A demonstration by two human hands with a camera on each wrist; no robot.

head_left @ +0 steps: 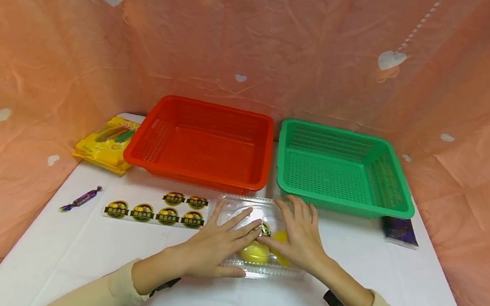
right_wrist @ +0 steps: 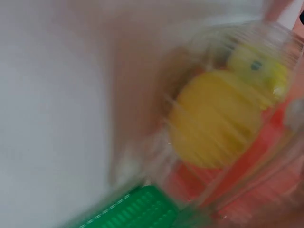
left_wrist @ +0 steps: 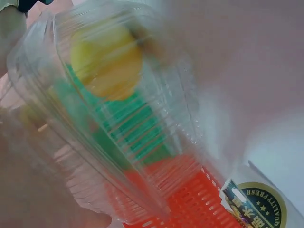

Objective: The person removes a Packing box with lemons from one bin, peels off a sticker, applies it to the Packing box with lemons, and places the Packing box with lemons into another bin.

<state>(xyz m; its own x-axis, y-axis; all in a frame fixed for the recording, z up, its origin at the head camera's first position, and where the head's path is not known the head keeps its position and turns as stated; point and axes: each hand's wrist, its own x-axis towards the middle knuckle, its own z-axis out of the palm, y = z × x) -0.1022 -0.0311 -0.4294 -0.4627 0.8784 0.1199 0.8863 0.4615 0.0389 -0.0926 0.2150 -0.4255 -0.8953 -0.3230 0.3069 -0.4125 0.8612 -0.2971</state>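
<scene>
A clear plastic clamshell box (head_left: 259,275) lies on the white table in front of the baskets, with yellow fruit (head_left: 255,252) inside. On its lid, a round dark-and-gold sticker (head_left: 266,229) shows between the hands. My left hand (head_left: 216,244) rests over the box's left side, fingers spread and fairly straight. Over the right side lies my right hand (head_left: 303,236), its fingers toward the back edge and its thumb reaching to the sticker. Through the clear wall, a yellow fruit (left_wrist: 107,59) appears in the left wrist view. The right wrist view is blurred but shows a large yellow fruit (right_wrist: 213,118).
A red basket (head_left: 206,176) and a green basket (head_left: 343,201) stand behind the box. To the left lie a sheet of round stickers (head_left: 155,214), a purple wrapped candy (head_left: 81,199) and a yellow bag (head_left: 106,146). A dark purple packet (head_left: 399,230) sits by the green basket.
</scene>
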